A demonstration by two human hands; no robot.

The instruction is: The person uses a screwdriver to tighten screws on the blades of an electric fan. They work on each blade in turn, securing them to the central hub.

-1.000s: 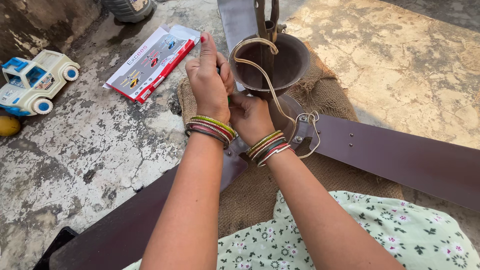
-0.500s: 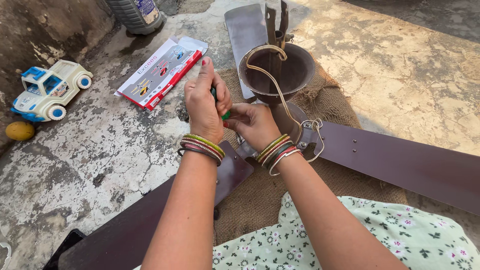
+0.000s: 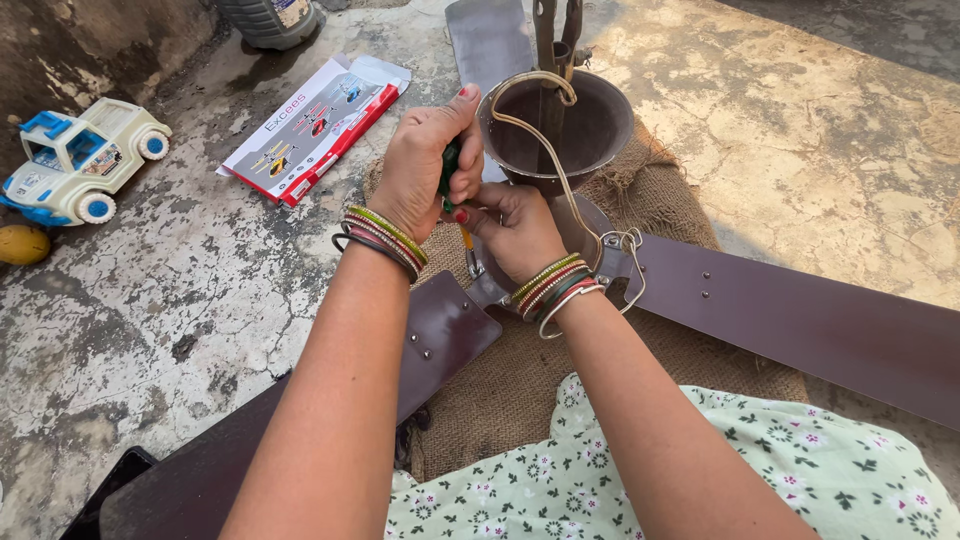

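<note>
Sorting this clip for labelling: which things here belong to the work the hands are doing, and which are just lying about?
In use: left hand gripping green-handled screwdriver; right hand; ceiling fan; burlap mat.

Lying about: toy car; printed box; yellow fruit.

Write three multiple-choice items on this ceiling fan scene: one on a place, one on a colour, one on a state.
1. Where does the toy car stand?
A. On the sacking
B. On the floor at far left
C. On a fan blade

2. What colour is the handle of the screwdriver?
A. Green
B. Yellow
C. Blue

3. How does the left hand stand?
A. Flat on the floor
B. Open above the cup
C. Closed round the screwdriver

Answers:
1 B, it sits on bare concrete, off the sacking.
2 A, green shows between the fingers.
3 C, its fingers wrap the handle, while the right hand steadies the shaft beside the fan cup.
</note>
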